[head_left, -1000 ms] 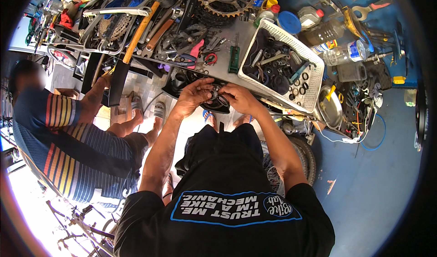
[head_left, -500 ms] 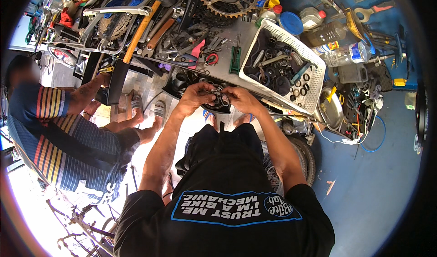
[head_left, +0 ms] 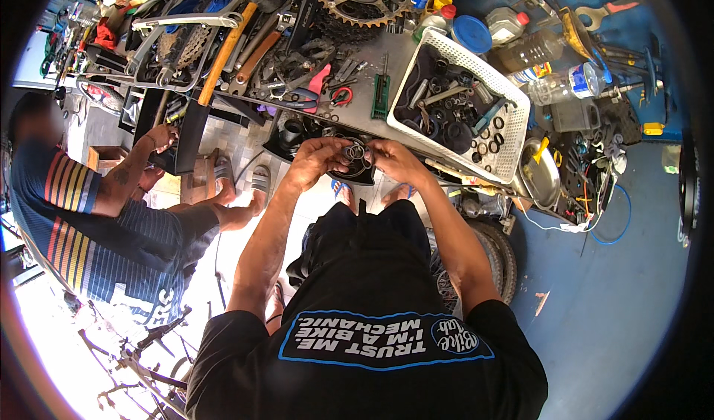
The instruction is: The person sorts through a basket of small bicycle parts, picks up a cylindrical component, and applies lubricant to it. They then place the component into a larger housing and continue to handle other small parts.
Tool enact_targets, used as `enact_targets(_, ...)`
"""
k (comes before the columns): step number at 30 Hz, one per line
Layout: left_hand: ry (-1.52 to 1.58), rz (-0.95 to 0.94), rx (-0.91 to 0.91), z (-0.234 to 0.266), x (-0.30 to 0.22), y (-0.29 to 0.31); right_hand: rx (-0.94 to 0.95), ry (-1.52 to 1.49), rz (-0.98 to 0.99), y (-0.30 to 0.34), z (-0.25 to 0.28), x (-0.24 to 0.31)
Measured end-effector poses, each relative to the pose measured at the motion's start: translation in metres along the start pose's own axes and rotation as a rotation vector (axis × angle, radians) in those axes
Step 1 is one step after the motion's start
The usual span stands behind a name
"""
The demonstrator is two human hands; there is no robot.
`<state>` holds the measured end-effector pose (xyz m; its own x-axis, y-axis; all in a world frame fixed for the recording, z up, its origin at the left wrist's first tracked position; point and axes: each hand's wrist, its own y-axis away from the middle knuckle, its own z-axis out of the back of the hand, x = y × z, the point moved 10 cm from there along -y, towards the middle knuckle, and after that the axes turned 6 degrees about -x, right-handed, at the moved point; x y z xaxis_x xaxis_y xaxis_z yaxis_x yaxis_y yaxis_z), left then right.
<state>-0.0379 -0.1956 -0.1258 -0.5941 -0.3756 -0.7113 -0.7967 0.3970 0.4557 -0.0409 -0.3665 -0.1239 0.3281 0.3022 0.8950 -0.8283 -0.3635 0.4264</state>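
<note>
Over an open black drawer (head_left: 278, 151) at the bench's front edge, my two hands are close together. My left hand (head_left: 316, 162) is closed, its thumb and fingers pinching a small bunch of metal rings (head_left: 356, 152). My right hand (head_left: 398, 162) is closed at the right side of the rings, fingertips pressed together; whatever is between them is too small to make out. Dark round parts (head_left: 292, 131) lie in the drawer, left of my left hand. More rings sit below my fingers, partly hidden.
A white perforated basket (head_left: 518, 133) of small parts stands right of the drawer. Behind are a green-handled screwdriver (head_left: 381, 96), red-handled pliers (head_left: 342, 96) and a chainring (head_left: 364, 20). A hammer's orange handle (head_left: 227, 48) juts over the bench edge. At left, another person (head_left: 111, 204) reaches toward the bench.
The bunch of rings has turned and shows more openly between my hands. My right fingertips have shifted slightly. The other person's arm has moved a little, and the whole view has shifted slightly.
</note>
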Motion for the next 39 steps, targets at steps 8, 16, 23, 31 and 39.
enact_targets(8,-0.407,-0.056,-0.013,-0.015,-0.022,-0.003,-0.117,0.169,0.074,-0.008,-0.002,0.020)
enact_targets(16,-0.546,-0.095,-0.015,-0.009,-0.033,-0.006,-0.213,0.045,0.032,-0.018,-0.012,0.029)
enact_targets(23,-0.503,-0.143,-0.181,0.048,-0.038,0.006,-0.178,0.295,0.043,-0.009,-0.002,0.004)
enact_targets(31,-0.877,-0.214,-0.287,0.074,-0.048,0.021,-0.192,0.848,0.077,0.016,-0.017,0.011)
enact_targets(39,-0.983,-0.279,-0.277,0.055,-0.040,0.028,0.335,0.538,-0.371,-0.001,-0.061,-0.036)
